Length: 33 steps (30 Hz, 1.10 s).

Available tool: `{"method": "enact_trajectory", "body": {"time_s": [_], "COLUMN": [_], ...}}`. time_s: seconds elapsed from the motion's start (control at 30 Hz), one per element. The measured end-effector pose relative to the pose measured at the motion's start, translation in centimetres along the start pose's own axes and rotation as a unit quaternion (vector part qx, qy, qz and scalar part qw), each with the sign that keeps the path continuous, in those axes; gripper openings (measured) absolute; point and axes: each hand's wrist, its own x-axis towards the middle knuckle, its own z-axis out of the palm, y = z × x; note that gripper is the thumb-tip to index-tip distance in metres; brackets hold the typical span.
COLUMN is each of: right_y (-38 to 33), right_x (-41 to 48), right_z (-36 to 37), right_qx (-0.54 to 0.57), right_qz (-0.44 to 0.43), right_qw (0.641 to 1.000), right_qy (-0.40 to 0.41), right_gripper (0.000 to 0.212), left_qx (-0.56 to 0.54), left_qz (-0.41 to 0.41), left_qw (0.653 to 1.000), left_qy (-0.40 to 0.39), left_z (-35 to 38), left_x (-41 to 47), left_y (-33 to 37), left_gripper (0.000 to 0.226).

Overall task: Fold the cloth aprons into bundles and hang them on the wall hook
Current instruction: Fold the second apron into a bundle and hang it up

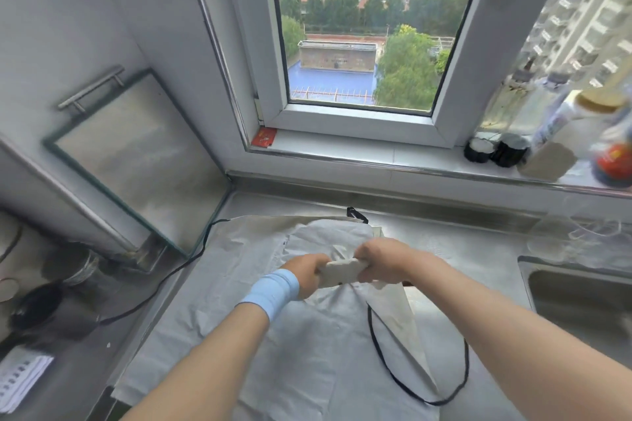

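— What did your fingers have hold of?
— The fingers of my left hand were curled round one end of a small folded bundle of cream cloth. My right hand gripped the other end, fingers closed tight. I held it up, below the window.
— And the rest of the cloth?
— A cream tail hung from the bundle, trailing a black strap in a loop. Under it a pale apron lay spread flat on the steel tabletop, straight below the window.
— Anything round about?
— A blue wristband on my left wrist. The sink sat below and right of the window, and jars stood on the sill at its right corner.
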Motion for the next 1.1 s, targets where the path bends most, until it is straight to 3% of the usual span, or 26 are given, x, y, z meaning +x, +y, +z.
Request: {"method": "enact_trajectory", "body": {"time_s": [0.17, 0.2, 0.27, 0.37, 0.47, 0.57, 0.67, 0.77, 0.9, 1.03, 1.1], "right_y": [-1.0, -1.3, -1.7, -2.9, -5.2, -7.0, -8.4, -9.3, -10.2, -13.4, -15.5], "right_x": [-4.2, -4.8, -5.7, -7.1, -9.1, -9.7, -10.0, -9.8, -9.9, -9.8, -9.7], "right_z": [-3.6, -3.7, -3.1, -1.4, 0.1, 1.1, 0.6, -0.6, -2.6, -4.9, -6.4], "right_qx": [0.018, -0.006, -0.109, -0.18, -0.221, -0.26, -0.205, -0.131, -0.011, 0.069, 0.147], "right_qz": [0.01, 0.004, -0.022, -0.098, -0.146, -0.1, -0.075, -0.094, -0.122, -0.065, -0.024], "right_qw": [0.999, 1.0, 0.982, 0.912, 0.872, 0.852, 0.833, 0.846, 0.887, 0.904, 0.91], "right_qy": [-0.027, 0.008, 0.152, 0.356, 0.411, 0.442, 0.508, 0.508, 0.444, 0.417, 0.386], "right_gripper": [0.012, 0.015, 0.029, 0.055, 0.071, 0.059, 0.034, 0.025, 0.023, 0.018, 0.015], "left_qx": [-0.047, -0.07, -0.152, -0.338, -0.438, -0.492, -0.515, -0.535, -0.536, -0.558, -0.525], "left_qz": [0.014, -0.002, -0.032, -0.051, -0.029, 0.0, 0.024, 0.045, 0.052, 0.06, 0.044], "left_qw": [0.998, 0.997, 0.987, 0.939, 0.898, 0.867, 0.854, 0.842, 0.843, 0.826, 0.844], "left_qy": [-0.042, -0.041, -0.037, -0.025, -0.032, -0.071, -0.062, -0.045, 0.006, 0.056, 0.098], "left_z": [-1.8, -1.9, -2.0, -2.4, -3.0, -3.3, -3.4, -3.6, -3.9, -5.6, -6.8], "left_x": [-5.1, -5.9, -7.5, -10.0, -13.0, -14.7, -15.7, -16.3, -16.6, -17.4, -17.6], "left_y": [2.9, 3.2, 3.8, 4.8, 5.4, 5.3, 5.2, 5.1, 4.8, 3.8, 2.8], "left_gripper": [0.021, 0.021, 0.021, 0.022, 0.028, 0.024, 0.031, 0.031, 0.025, 0.021, 0.027]}}
